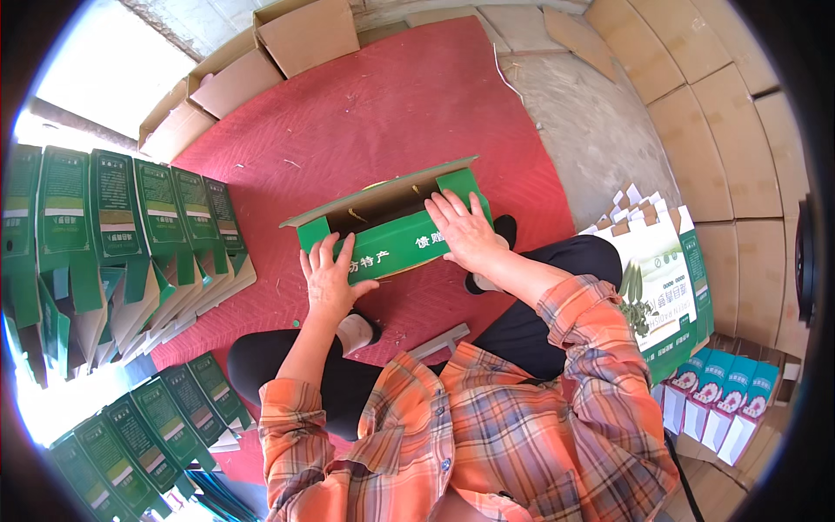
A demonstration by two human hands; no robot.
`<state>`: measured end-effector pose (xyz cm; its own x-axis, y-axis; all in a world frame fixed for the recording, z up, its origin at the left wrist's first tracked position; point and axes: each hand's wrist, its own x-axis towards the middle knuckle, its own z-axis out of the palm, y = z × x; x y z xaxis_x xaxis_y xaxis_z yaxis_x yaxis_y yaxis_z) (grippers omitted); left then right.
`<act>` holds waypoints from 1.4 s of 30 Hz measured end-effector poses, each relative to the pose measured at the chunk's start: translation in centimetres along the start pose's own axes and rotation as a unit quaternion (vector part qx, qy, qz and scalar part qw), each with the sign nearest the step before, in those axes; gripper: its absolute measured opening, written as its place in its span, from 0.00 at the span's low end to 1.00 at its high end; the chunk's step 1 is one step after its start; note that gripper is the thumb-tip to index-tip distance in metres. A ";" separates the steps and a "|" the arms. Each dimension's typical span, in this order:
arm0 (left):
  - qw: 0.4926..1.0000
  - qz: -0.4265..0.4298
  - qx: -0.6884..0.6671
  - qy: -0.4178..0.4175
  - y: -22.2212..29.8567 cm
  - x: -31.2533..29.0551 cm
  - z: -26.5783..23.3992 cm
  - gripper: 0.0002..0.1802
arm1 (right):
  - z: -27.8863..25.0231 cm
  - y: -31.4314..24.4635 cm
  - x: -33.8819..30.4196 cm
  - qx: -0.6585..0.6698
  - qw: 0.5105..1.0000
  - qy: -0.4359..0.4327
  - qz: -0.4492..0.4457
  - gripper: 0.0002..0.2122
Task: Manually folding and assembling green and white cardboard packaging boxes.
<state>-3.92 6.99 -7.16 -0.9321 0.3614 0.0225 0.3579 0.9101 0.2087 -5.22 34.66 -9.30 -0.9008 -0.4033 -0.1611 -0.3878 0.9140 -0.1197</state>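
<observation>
In front of me, between my knees, is a green cardboard gift box (396,252) with white lettering on its near face. Its opening faces up, and a long far flap (383,193) stands raised. The brown inside shows, with small cord loops near both ends. My left hand (328,277) rests on the near left corner, fingers spread over the edge and thumb apart. At the right end, my right hand (465,230) lies on the green surface with its fingers stretched out. The box's underside is hidden.
A red mat (391,104) covers the floor. Rows of green cartons (113,217) stand at left. On the right are a stack of white-green cartons (657,278), teal-and-white boxes (726,383) and a wall of brown cartons (731,122). Open brown boxes (309,39) line the back.
</observation>
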 end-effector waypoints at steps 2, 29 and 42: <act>0.999 -0.014 -0.004 -0.034 -0.4 -0.3 0.6 0.54 | -0.1 -0.1 0.2 0.022 0.999 0.038 -0.016 0.43; 0.995 0.012 -0.067 -0.073 -2.5 0.5 1.9 0.55 | 2.1 0.9 1.4 0.052 0.995 0.022 -0.081 0.49; 0.995 0.041 -0.014 -0.085 -0.5 1.0 3.7 0.56 | 2.0 0.7 1.8 0.054 0.996 -0.033 -0.061 0.48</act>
<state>-4.79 7.65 -10.90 -0.8763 0.4655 -0.1243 0.4284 0.8708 0.2411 -6.68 34.49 -11.63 -0.8318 -0.5169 -0.2025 -0.4672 0.8488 -0.2474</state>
